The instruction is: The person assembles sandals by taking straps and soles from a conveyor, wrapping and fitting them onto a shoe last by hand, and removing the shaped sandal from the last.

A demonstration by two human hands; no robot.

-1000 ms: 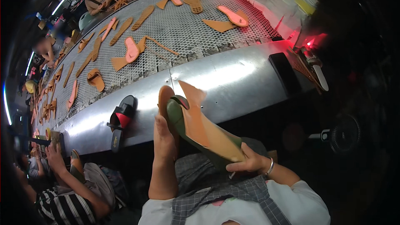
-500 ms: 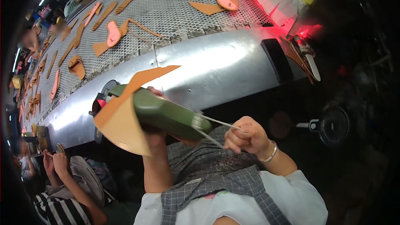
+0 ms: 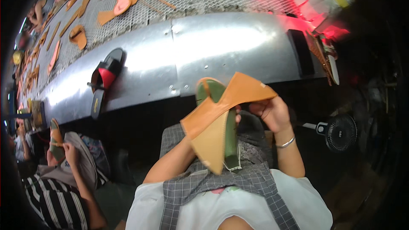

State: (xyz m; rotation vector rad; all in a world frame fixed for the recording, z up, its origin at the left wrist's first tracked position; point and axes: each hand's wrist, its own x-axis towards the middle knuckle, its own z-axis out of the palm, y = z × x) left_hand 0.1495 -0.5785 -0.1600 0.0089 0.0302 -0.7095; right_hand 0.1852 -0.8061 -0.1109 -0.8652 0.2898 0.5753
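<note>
The tan upper (image 3: 232,98) lies across the green last (image 3: 231,145), which is held off the metal worktop (image 3: 221,55), itself beyond the last. A narrow strip crosses the last's far end, so that part looks already placed. The wide flaps spread loose to the left and right of the last, and a pale beige panel (image 3: 211,140) hangs along its left side; none of these appears wrapped or fastened down, so the fitting looks only partway along, with the flaps left to close. A white cord (image 3: 233,169) shows at the last's near end.

The left hand (image 3: 237,117), mostly hidden, seems wrapped around the last from beneath, fingertips showing on its right. The right hand (image 3: 276,114), right of the last, is clamped on the right flap's outer end. A black sandal (image 3: 111,64) sits beyond and left of the last.
</note>
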